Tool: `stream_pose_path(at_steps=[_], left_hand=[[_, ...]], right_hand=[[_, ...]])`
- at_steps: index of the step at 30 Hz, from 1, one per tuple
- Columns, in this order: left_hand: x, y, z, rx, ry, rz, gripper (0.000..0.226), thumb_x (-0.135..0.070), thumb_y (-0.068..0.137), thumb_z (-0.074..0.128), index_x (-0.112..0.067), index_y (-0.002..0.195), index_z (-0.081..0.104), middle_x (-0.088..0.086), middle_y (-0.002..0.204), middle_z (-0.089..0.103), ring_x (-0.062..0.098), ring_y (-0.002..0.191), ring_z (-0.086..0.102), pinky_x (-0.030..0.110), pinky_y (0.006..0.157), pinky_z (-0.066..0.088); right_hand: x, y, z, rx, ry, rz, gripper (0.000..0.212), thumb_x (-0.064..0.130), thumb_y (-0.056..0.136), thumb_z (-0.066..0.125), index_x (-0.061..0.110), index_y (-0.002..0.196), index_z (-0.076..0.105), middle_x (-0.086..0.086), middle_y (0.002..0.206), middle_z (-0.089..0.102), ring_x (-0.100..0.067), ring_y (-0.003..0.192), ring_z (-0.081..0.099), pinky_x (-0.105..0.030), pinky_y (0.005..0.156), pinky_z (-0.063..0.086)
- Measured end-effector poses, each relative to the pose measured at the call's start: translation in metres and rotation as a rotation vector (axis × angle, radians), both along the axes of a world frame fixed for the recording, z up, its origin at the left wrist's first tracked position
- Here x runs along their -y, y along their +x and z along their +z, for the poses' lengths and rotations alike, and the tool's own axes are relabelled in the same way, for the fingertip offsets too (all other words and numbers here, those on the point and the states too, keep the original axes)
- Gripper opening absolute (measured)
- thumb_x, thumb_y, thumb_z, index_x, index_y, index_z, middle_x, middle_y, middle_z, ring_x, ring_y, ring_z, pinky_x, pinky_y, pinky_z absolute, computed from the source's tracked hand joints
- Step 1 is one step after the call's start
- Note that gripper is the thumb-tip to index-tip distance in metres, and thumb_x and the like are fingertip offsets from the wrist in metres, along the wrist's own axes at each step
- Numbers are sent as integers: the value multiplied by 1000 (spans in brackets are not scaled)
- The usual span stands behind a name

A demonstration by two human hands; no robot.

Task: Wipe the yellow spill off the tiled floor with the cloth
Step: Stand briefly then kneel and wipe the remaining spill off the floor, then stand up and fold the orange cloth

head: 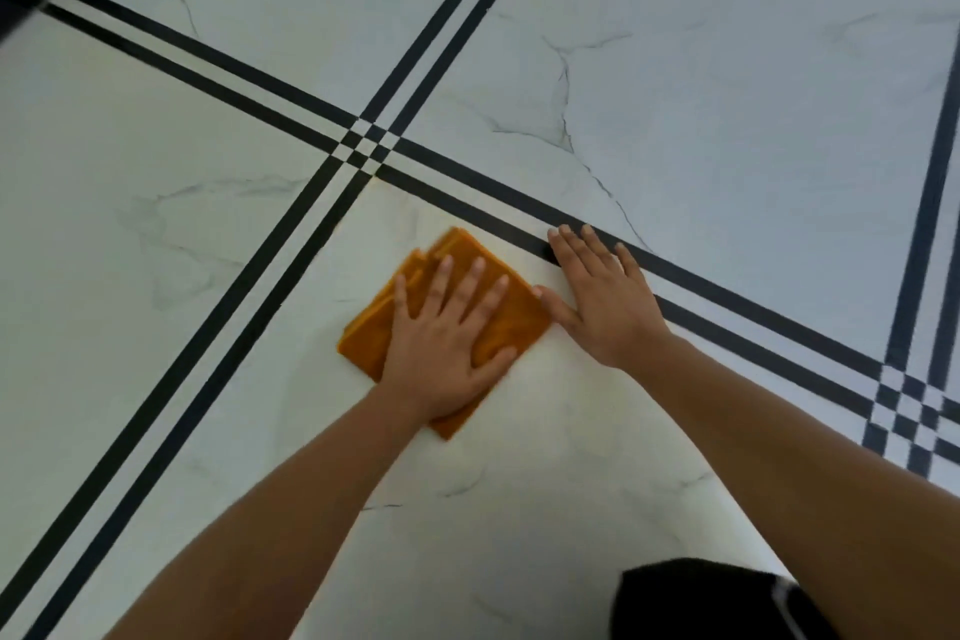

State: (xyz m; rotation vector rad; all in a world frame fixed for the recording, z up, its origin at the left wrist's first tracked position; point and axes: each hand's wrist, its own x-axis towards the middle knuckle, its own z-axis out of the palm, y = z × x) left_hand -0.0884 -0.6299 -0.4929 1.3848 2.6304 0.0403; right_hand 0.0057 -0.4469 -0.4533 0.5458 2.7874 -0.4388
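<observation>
Cloth (pixel 363 338), orange and folded, lies on a white marble-look tile of the floor (pixel 519 509), just inside the corner where the black stripes (pixel 467 182) cross. The person's left hand (pixel 441 343) presses down on it, fingers (pixel 475 276) straight and spread, gripping nothing. The right hand (pixel 605 301) rests flat on the tile just beside the cloth, its fingers (pixel 566 244) also straight and reaching the nearest stripe, its thumb at the cloth's edge. No yellow spill shows plainly; it may sit under the cloth or be nearly gone. The wiping looks well under way. To do it well, the palm should likely keep even weight on the fold and sweep in overlapping strokes toward the tile's middle, so that residue is not pushed into the joints, with the right hand as a brace.
</observation>
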Motion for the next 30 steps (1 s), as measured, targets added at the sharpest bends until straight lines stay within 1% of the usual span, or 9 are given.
stream_pose_path(at_steps=[2, 4, 7, 8, 11, 15, 21, 26, 30], left_hand=[[-7, -3, -1, 2, 7, -6, 77, -74, 82, 10, -36, 147, -5, -3, 158, 1, 25, 145, -5, 58, 110, -8], [-12, -7, 2, 36, 71, 129, 84, -74, 80, 12, -28, 148, -3, -3, 158, 4, 21, 145, -3, 53, 112, -9], [-11, -2, 10, 135, 288, 199, 80, -64, 84, 27, -18, 148, 16, 3, 155, 23, 20, 144, 13, 46, 115, -1], [3, 15, 1, 208, 315, 288, 76, -59, 86, 30, -15, 147, 22, 5, 153, 28, 20, 143, 17, 44, 115, 3], [2, 14, 8, 231, 399, 389, 67, -50, 89, 28, -12, 144, 30, 8, 150, 33, 21, 142, 19, 40, 115, 6], [-8, 18, 20, 264, 443, 575, 62, -45, 92, 24, -11, 142, 34, 8, 149, 35, 20, 142, 21, 41, 116, 9], [6, 65, 64, 441, 513, 835, 50, -37, 99, 31, -13, 142, 33, 8, 147, 37, 26, 138, 29, 45, 113, 25], [3, 92, 155, 566, 563, 871, 48, -34, 100, 32, -14, 143, 32, 6, 150, 33, 21, 142, 22, 39, 115, 19], [5, 113, 276, 655, 633, 869, 46, -33, 100, 33, -14, 142, 36, 4, 148, 38, 19, 139, 27, 38, 114, 23]], right_hand=[[-5, -9, 8, -6, -20, -23, 65, 54, 95, 21, 19, 149, 9, -2, 157, 12, -19, 145, 5, -38, 117, 5], [0, -17, 11, -69, -87, -101, 59, 49, 96, 31, 15, 144, 28, -6, 149, 34, -23, 138, 27, -37, 112, 23], [24, -27, 16, -162, -283, -317, 48, 45, 92, 47, 16, 130, 47, -7, 128, 50, -22, 120, 44, -36, 100, 40], [42, -24, 3, -82, -353, -319, 47, 45, 90, 52, 15, 127, 50, -7, 123, 51, -21, 116, 46, -35, 97, 42], [59, -31, 1, -104, -436, -488, 43, 35, 87, 61, 13, 123, 49, -7, 119, 52, -22, 110, 50, -35, 93, 47], [66, -38, 10, -123, -582, -600, 26, 25, 93, 54, 11, 114, 55, -5, 108, 61, -15, 86, 55, -22, 77, 45], [80, -7, 65, -195, -852, -727, 15, 19, 91, 57, 11, 103, 63, -2, 96, 65, -19, 91, 62, -26, 80, 49], [88, 17, 146, -254, -977, -868, 11, 11, 90, 57, 20, 85, 61, 0, 81, 63, -18, 81, 63, -31, 78, 54], [93, 47, 264, -238, -975, -861, 12, 12, 90, 57, 20, 82, 60, -6, 75, 57, -16, 72, 55, -22, 67, 49]])
